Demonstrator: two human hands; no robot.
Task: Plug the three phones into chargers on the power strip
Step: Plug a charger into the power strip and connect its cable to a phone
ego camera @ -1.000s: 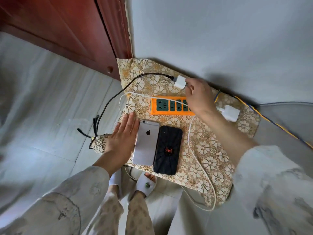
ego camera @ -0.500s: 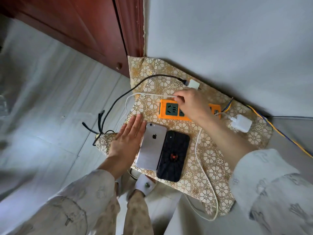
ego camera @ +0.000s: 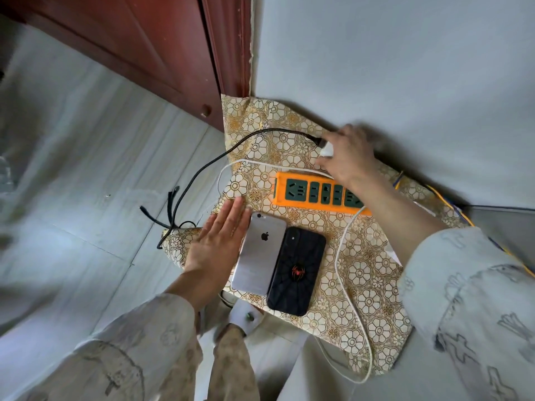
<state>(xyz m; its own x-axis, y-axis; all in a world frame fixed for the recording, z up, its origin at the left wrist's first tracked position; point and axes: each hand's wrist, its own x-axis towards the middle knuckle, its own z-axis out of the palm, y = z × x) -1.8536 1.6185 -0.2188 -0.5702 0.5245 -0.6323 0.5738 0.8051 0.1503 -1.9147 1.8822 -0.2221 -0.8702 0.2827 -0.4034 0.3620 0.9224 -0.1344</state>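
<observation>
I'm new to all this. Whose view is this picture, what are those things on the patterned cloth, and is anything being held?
No machine here: a person wears a camera on the head, so you look down at their own two hands. On the floral cloth by the wall lies an orange power strip, and nearer the person two phones lie face down: a silver phone and a black phone with a red spider. The left hand rests flat and open beside the silver phone. The right hand grips a small white charger plug with a black cable attached, just beyond the strip. A white cable loops across the cloth.
</observation>
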